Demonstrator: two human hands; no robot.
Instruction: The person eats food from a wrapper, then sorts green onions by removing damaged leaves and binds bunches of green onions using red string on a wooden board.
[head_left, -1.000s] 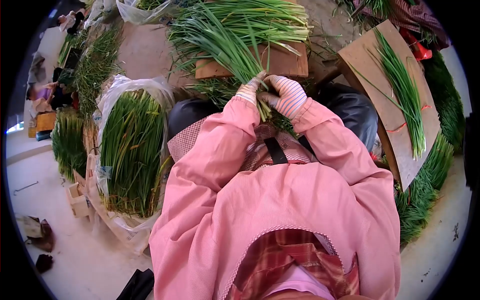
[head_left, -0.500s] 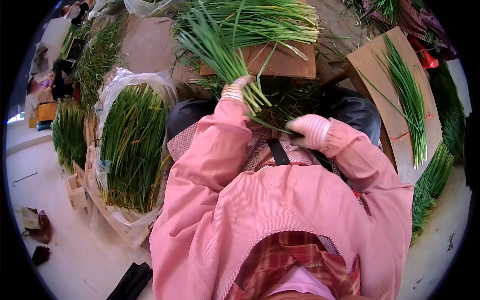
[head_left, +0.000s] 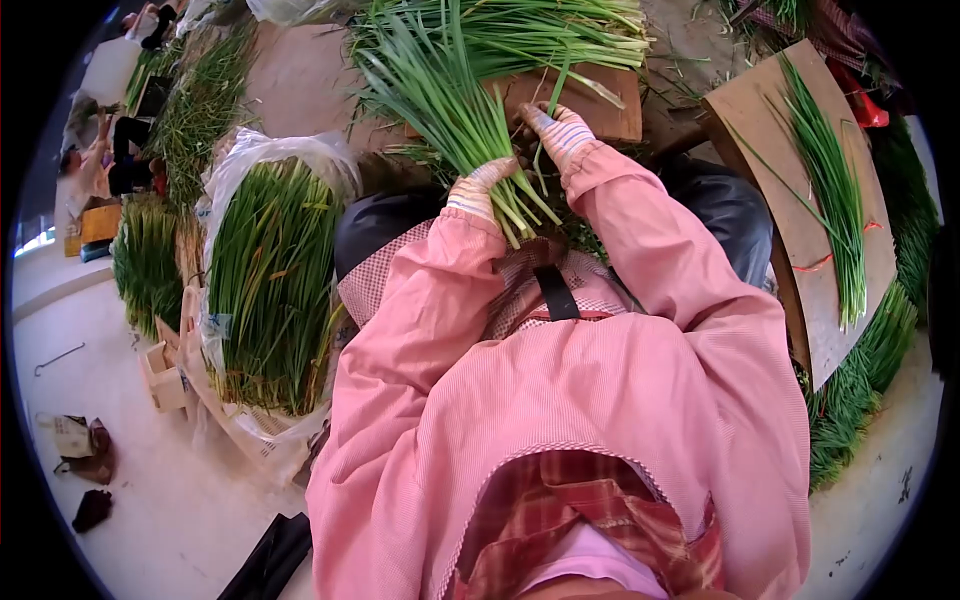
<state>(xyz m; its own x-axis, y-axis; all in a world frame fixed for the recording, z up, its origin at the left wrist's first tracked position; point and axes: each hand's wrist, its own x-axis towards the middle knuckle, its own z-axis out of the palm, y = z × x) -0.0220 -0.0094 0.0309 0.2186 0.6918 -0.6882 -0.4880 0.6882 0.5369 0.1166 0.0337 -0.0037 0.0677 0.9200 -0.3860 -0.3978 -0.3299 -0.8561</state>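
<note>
My left hand, in a striped glove, is wrapped round the lower stalks of a bunch of Chinese chives. Their green leaves fan up and away, and the pale cut ends stick out below the fist. Just right of the bunch is my right hand, gloved the same way, its fingers pinched on a single chive leaf. Beyond both hands, a thick pile of chives lies across a wooden board, with the pale ends towards the right.
A plastic-lined basket packed with upright chives stands at my left. On my right, a slanted board carries a smaller bunch and red ties. More chives lie below it. Trimmings cover the floor ahead, and another person sits far left.
My right hand has gone from near my lap up and forward to beside the bunch, where it pinches a leaf. The bunch in my left hand has shifted slightly.
</note>
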